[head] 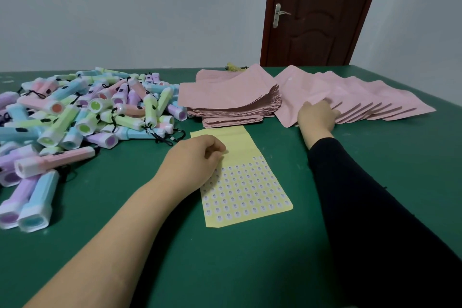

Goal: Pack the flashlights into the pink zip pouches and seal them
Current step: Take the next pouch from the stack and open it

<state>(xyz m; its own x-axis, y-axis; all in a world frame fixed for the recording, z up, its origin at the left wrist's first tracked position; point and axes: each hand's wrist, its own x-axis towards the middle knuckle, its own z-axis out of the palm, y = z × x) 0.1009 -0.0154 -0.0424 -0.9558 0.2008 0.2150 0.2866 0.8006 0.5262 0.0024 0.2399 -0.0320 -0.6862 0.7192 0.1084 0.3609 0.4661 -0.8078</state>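
Note:
A large heap of pastel flashlights [87, 112] with black wrist cords covers the left of the green table. A thick stack of flat pink zip pouches [232, 97] lies at the middle back. To its right, several more pink pouches [370, 97] are fanned out in an overlapping row. My right hand [317, 115], in a black sleeve, rests on the near end of that row with its fingers stretched over the pouch edges. My left hand [195, 160] lies on a yellow sticker sheet [242, 190] with fingers curled and thumb against them; nothing shows between the fingertips.
The green table [250, 257] runs to the wall at the back. A dark wooden door [315, 12] stands behind its far right. A small yellowish object [235, 67] lies behind the pouch stack. Several loose flashlights [30, 202] reach towards the front left.

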